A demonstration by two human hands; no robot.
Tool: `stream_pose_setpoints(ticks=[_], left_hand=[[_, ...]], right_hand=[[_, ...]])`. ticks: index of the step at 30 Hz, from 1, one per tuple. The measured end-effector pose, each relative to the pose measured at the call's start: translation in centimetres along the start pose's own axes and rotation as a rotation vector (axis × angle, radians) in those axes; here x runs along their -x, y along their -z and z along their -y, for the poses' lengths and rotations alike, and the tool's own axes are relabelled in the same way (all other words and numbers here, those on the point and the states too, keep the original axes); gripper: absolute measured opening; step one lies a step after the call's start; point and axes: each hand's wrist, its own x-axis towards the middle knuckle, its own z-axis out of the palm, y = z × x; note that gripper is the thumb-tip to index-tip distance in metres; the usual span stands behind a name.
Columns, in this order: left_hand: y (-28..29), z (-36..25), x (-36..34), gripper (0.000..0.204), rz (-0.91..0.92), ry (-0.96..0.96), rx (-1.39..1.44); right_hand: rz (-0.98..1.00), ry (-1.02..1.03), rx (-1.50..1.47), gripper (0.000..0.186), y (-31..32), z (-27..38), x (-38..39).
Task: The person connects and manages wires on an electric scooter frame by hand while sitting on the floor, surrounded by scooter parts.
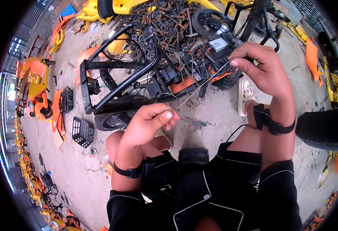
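Observation:
Between thumb and forefinger, my right hand (259,67) pinches one end of a thin, pale wire (207,80). The wire slants down and left toward my left hand (149,122), whose fingers are curled with the thumb against them. Whether those fingers grip the wire's lower end cannot be made out. Just beyond both hands lies a partly stripped electric scooter or bike with a black tubular frame (128,75). Its orange lower body (186,84) shows, with a tangle of loose cables (194,63) over it. A silver box-shaped part (219,44) rests among dark components behind the wire.
Behind the frame lies a heap of rusty metal parts (169,23). Black baskets (83,131) and orange panels (57,115) are on the floor to the left, near a yellow-and-orange scooter (38,84). A black ribbed object (324,131) stands close at my right.

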Motion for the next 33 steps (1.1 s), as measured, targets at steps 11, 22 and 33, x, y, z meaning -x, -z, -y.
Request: stream_pose_setpoints(ticks=[11, 22, 33], left_hand=[[-3.4, -8.7, 2.7, 0.009, -0.257, -0.42, -0.167], [-6.3, -12.6, 4.8, 0.009, -0.202, -0.501, 0.071], [-8.1, -14.4, 5.3, 0.013, -0.292, -0.508, 0.033]], right_hand=[[0.197, 0.208, 0.441, 0.016, 10.8, 16.3, -4.1], [0.186, 0.054, 0.607, 0.016, 14.5, 30.1, -7.1], [0.077, 0.137, 0.869, 0.019, 13.9, 34.4, -6.5]])
